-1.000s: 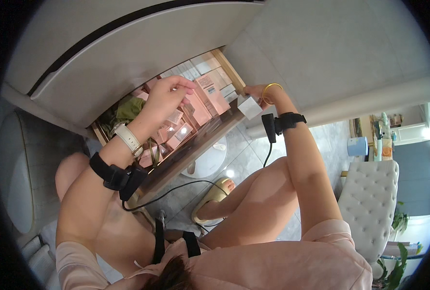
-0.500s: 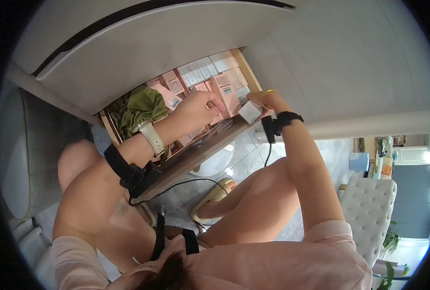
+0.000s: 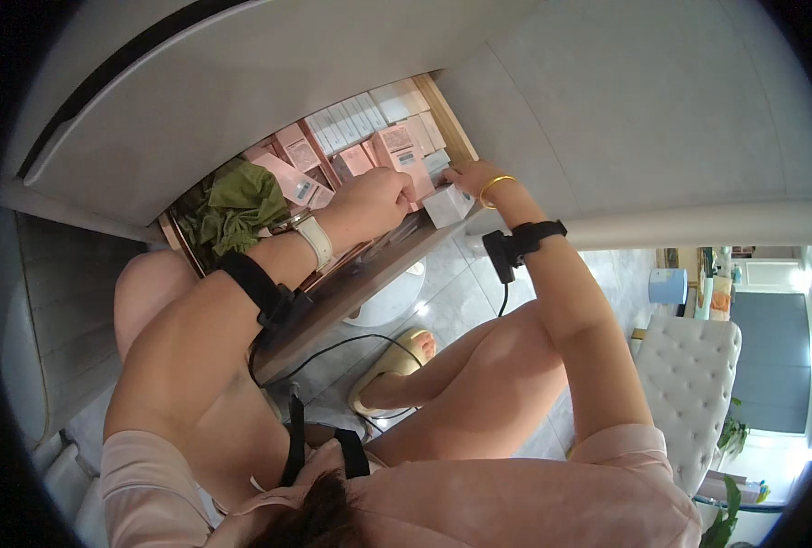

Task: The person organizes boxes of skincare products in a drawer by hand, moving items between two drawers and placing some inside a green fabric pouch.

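An open drawer [image 3: 292, 331] lies before me, filled with small boxes. My right hand [image 3: 473, 179], a gold bangle on its wrist, grips a small white box [image 3: 448, 206] at the drawer's front right corner. To the left of it is my left hand [image 3: 383, 195], its fingers curled beside an upright pink box [image 3: 400, 157]; whatever they pinch, if anything, is hidden. Behind stand white boxes in a row [image 3: 344, 126]. A pink carton [image 3: 287, 175] lies tilted at the left, next to crumpled green cloth [image 3: 232, 205].
The drawer's wooden right side [image 3: 446, 117] runs close by my right hand. A grey cabinet front [image 3: 269, 82] overhangs the back. Below the drawer are a round white object [image 3: 390, 300], a dangling black cable [image 3: 347, 340] and my slippered foot [image 3: 397, 365]. A tufted white bench [image 3: 689, 393] stands at right.
My right hand has shifted left and turned the white box, which now sits lower against the drawer's front corner. My left hand's fingers have curled in more, near the pink box.
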The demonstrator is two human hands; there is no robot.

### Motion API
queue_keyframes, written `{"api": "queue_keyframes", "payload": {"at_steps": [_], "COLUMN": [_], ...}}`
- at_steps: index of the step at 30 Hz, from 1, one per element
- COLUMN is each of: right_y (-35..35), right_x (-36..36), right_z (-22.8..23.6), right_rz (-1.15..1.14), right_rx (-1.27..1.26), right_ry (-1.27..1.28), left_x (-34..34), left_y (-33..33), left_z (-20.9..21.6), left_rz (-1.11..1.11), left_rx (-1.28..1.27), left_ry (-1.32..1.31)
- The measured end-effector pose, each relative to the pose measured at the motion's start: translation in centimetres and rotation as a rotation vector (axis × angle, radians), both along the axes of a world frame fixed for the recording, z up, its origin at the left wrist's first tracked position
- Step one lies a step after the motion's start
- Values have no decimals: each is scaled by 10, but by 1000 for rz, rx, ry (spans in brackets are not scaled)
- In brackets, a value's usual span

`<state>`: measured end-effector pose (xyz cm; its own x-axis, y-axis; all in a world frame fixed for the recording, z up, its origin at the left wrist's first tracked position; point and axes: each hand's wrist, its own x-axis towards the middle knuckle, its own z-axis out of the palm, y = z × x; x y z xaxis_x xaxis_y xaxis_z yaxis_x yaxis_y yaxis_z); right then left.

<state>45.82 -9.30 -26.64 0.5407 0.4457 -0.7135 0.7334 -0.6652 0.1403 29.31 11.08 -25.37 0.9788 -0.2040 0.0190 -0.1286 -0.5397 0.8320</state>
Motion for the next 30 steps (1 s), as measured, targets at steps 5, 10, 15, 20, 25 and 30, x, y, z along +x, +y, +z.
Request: {"api": "queue_keyframes", "payload": {"at_steps": [5, 10, 15, 20, 25, 30], "right_y": [12, 12, -2, -60, -30, -35], "right_x": [-30, -39, -36, -10, -25, -14], "right_z": [39, 33, 15, 1, 13, 28], "right_rz": [-611, -213, -191, -281, -269, -402], "right_rx": [355, 340, 409, 613, 526, 557], "right_ry": [441, 316, 68, -157, -219, -89], "left_x": [3, 10, 19, 38, 49, 49], "left_y": [-2, -11, -13, -34, -33, -25], "left_z": [-29, -32, -35, -84, -92, -72], "left_rz": [13, 1, -113, -69, -165, -125], "left_rx": [53, 107, 255, 436, 613, 775], "left_ry": [-144, -153, -83, -455, -452, -457]}}
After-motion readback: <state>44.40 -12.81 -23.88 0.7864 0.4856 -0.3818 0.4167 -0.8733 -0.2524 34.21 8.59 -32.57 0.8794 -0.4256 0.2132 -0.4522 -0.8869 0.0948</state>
